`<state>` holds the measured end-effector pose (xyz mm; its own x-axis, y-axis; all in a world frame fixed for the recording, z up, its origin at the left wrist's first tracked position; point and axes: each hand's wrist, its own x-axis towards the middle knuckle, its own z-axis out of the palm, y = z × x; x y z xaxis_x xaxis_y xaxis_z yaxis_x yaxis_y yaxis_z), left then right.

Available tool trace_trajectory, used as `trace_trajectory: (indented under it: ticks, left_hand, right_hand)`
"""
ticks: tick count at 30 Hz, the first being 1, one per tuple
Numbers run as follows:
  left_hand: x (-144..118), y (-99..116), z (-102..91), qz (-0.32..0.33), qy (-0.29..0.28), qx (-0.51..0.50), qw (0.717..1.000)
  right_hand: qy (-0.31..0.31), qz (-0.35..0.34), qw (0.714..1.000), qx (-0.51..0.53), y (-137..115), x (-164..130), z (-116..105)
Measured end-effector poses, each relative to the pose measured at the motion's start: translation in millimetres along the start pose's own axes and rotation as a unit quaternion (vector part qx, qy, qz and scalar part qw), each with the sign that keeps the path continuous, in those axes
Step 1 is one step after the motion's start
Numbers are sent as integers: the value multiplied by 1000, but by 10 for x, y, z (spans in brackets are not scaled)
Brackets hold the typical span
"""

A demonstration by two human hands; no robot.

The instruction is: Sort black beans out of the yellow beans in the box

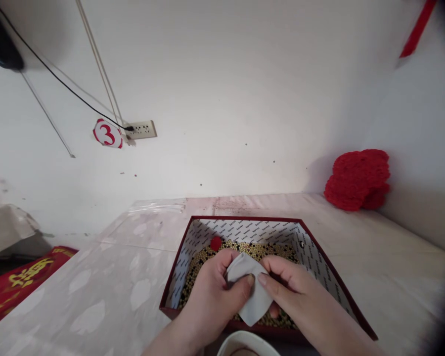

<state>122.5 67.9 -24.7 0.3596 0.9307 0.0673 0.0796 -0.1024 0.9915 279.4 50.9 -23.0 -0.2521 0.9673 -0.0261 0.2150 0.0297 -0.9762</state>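
Between my two hands is a small piece of light grey cloth (257, 302), folded to a point at its top. My left hand (218, 291) pinches its left side, with the thumb lying across the front. On the right side, my right hand (291, 286) grips it between thumb and fingers. Both hands are over an open box (244, 225) with a dark red rim and a printed white lining. Small yellowish and black bead-like or bean-like grains (198, 264) cover its bottom. A red round piece (215, 243) is at the box's back left.
A pale container (228, 341) stands at the near edge, partly out of view. The box rests on a cloth-covered table (133, 277) against a white wall. A red textured bundle (358, 180) lies at the right. A power strip (143, 129) hangs on the wall.
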Motion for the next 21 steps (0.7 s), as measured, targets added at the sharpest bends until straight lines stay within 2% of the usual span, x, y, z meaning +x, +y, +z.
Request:
trace_trajectory:
  ticks: [4, 8, 11, 13, 16, 18, 21]
  left_hand:
    - [11, -1, -2, 0, 14, 22, 1000]
    - [10, -3, 4, 23, 32, 83, 996]
    - [12, -4, 1, 36, 39, 104, 993]
    - [16, -12, -12, 31, 41, 86, 995]
    - [18, -45, -47, 22, 46, 21, 998]
    - [14, -71, -68, 18, 46, -32, 998]
    - [2, -85, -75, 16, 15, -90, 996]
  right_hand:
    - [15, -10, 998, -59, 1, 4, 5]
    - [62, -30, 988, -136, 58, 36, 56]
    - [78, -43, 987, -132, 78, 31, 81]
    - [52, -38, 995, -77, 67, 3, 80]
    - [42, -16, 997, 66, 38, -40, 76]
    - [47, 4, 982, 185, 21, -44, 90]
    - [11, 35, 950, 311, 7, -8, 137]
